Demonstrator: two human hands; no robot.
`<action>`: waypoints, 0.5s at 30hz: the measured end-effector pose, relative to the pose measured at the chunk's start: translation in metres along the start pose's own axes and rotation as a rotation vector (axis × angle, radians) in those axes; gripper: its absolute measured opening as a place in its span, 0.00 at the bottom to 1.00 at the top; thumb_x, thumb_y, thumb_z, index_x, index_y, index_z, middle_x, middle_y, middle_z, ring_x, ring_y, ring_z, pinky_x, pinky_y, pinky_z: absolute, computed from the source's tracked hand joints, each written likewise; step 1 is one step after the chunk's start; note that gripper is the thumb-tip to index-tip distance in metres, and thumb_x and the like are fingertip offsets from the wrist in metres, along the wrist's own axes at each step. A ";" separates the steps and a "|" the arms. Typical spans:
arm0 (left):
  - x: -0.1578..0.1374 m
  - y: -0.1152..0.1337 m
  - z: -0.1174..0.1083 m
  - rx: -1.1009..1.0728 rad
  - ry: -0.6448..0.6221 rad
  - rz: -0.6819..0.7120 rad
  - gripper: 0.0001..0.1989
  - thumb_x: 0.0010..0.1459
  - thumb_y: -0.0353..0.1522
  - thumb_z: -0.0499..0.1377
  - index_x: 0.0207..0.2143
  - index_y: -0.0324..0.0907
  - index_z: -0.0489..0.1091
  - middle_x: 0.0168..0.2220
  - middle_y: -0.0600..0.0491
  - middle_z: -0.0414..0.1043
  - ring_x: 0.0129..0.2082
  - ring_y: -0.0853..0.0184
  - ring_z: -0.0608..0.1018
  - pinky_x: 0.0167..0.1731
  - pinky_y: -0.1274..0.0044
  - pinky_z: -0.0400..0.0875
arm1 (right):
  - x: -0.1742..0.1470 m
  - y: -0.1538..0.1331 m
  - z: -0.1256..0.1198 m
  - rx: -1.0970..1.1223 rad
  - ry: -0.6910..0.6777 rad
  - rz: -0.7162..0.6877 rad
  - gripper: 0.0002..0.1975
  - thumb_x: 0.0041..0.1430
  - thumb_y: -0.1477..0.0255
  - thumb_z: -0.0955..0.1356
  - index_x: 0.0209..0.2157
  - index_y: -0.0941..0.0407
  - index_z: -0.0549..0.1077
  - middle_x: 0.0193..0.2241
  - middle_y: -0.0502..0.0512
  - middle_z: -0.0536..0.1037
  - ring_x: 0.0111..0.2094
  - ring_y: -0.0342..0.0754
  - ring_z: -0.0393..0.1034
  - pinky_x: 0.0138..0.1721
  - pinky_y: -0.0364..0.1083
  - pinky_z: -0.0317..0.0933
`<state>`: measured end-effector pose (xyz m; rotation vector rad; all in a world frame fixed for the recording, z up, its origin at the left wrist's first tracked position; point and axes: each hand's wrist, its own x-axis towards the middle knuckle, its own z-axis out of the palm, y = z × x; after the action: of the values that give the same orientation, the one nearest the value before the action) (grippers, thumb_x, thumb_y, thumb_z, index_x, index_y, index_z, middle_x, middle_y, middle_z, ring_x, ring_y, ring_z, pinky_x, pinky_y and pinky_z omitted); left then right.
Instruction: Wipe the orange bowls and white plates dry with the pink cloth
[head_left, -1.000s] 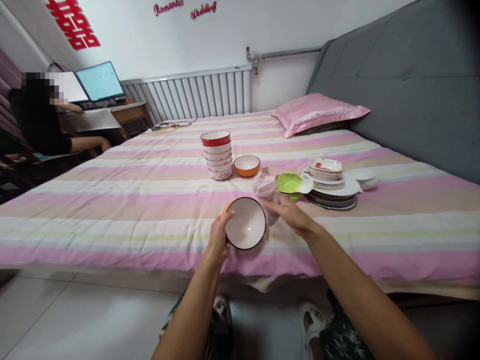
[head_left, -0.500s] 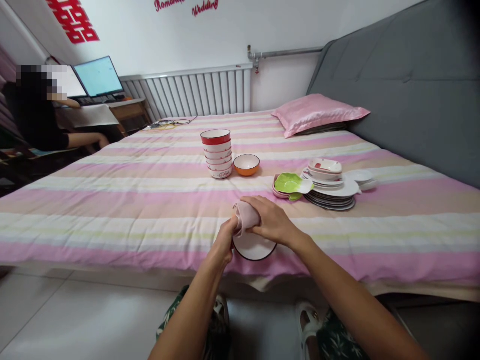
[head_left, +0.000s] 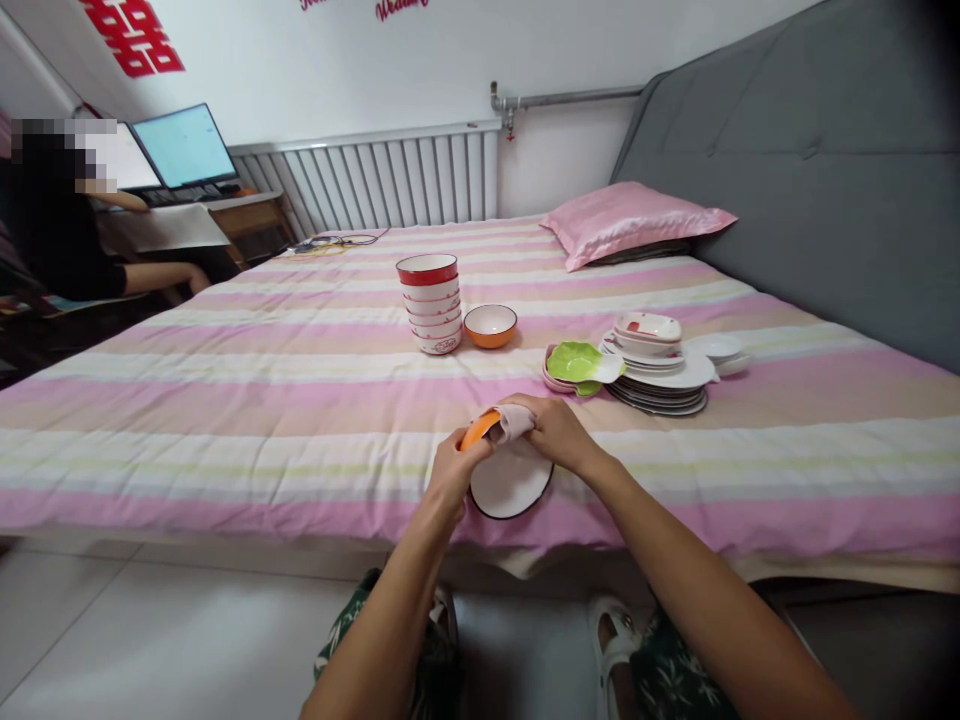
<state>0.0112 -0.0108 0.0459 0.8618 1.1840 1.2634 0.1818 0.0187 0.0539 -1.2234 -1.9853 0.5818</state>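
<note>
My left hand grips a small orange bowl, tilted on its side above the near edge of the bed. A pale pink cloth is bunched over the bowl's rim, and my right hand is closed on it. Directly under both hands lies a white dish with a dark rim; its far part is hidden. Beyond them another orange bowl with a white inside stands upright beside a tall stack of red and white bowls.
To the right are a stack of plates with small dishes on top, and green leaf-shaped dishes. A pink pillow rests near the grey headboard. A person sits at a desk with monitors, far left.
The cloth has shifted right and up with my right hand. My left hand has turned the held bowl, so its orange outside now shows.
</note>
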 end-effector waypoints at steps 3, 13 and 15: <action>0.000 0.005 -0.001 0.002 -0.017 0.023 0.14 0.34 0.31 0.65 0.29 0.39 0.75 0.24 0.53 0.73 0.26 0.62 0.74 0.28 0.74 0.64 | 0.002 0.004 0.006 0.123 0.082 0.037 0.21 0.44 0.80 0.64 0.40 0.54 0.78 0.37 0.52 0.82 0.38 0.52 0.74 0.40 0.46 0.64; 0.002 0.010 0.003 -0.100 0.050 0.254 0.19 0.38 0.34 0.62 0.37 0.39 0.74 0.31 0.52 0.75 0.32 0.63 0.74 0.33 0.75 0.67 | 0.004 -0.001 0.062 0.613 0.509 0.426 0.18 0.49 0.61 0.68 0.36 0.60 0.77 0.31 0.54 0.81 0.32 0.51 0.73 0.33 0.46 0.65; 0.004 0.007 0.005 -0.117 0.078 0.299 0.19 0.39 0.34 0.62 0.37 0.40 0.74 0.33 0.53 0.75 0.34 0.63 0.74 0.35 0.74 0.68 | 0.004 -0.007 0.072 0.708 0.569 0.511 0.21 0.48 0.59 0.69 0.38 0.60 0.77 0.31 0.55 0.81 0.32 0.51 0.74 0.32 0.46 0.66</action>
<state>0.0140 -0.0053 0.0530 0.9338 1.0562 1.6055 0.1212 0.0187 0.0139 -1.2358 -0.8666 0.9521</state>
